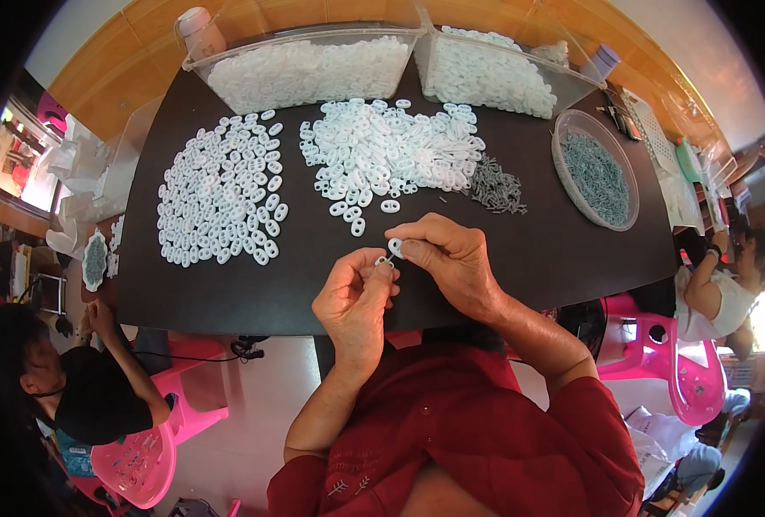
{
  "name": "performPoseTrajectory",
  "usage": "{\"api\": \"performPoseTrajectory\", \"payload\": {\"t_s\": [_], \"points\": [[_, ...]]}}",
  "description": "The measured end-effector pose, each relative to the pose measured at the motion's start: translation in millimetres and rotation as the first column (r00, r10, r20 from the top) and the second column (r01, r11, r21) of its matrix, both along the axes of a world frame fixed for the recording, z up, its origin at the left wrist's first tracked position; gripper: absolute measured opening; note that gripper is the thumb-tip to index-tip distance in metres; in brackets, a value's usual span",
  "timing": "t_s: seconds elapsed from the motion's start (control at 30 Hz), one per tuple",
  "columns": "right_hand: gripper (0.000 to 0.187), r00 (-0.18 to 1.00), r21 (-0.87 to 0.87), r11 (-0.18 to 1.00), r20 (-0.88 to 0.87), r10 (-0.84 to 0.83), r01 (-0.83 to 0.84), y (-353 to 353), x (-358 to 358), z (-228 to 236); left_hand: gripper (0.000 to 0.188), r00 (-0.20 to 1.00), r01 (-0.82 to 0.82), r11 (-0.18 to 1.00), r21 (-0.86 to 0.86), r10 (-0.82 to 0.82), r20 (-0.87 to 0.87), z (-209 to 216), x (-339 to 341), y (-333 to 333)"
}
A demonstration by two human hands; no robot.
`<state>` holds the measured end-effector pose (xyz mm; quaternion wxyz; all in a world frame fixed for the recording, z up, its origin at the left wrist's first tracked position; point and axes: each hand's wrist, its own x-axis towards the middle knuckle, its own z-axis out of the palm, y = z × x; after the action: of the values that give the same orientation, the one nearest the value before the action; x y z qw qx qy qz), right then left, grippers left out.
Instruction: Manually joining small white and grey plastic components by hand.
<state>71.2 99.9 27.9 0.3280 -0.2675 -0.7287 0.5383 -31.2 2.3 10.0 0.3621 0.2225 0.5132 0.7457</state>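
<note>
Above the table's front edge, my left hand (pixel 357 293) and my right hand (pixel 453 260) meet, both closed in a pinch. Between my right thumb and forefinger is a small white oval plastic piece (pixel 394 246) with a hole. My left fingertips grip another small white plastic piece (pixel 382 260), mostly covered by the thumb. The two pieces are very close; whether they touch I cannot tell. Just beyond my hands lies a heap of loose white plastic pieces (pixel 357 155), with small grey pins (pixel 497 186) at its right side.
Many two-holed white ovals (pixel 219 194) are spread at the left of the dark table (pixel 537 276). Two clear bins (pixel 305 73) (pixel 494 77) of white pieces stand at the back. A round tub (pixel 634 194) of grey pins sits right. Other people sit at both sides.
</note>
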Motion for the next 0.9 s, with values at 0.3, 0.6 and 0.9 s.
{"api": "performPoseTrajectory", "payload": {"t_s": [0.3, 0.6, 0.9], "points": [[0.013, 0.999, 0.137, 0.990, 0.028, -0.032, 0.028, -1.4, -0.8, -5.4, 0.018, 1.000, -0.004, 0.999, 0.039, 0.005, -0.018, -4.1, 3.5, 1.7], [0.012, 0.998, 0.238, 0.971, 0.057, -0.026, 0.011, -2.2, 1.4, -3.7, 0.027, 1.000, 0.013, 0.995, 0.099, -0.011, -0.023, -7.6, 4.6, 5.4], [0.022, 1.000, 0.434, 0.901, -0.010, -0.018, 0.020, -4.7, 3.0, -2.2, 0.025, 0.996, 0.059, 0.983, 0.173, -0.070, 0.053, -8.1, 2.2, 6.9]]}}
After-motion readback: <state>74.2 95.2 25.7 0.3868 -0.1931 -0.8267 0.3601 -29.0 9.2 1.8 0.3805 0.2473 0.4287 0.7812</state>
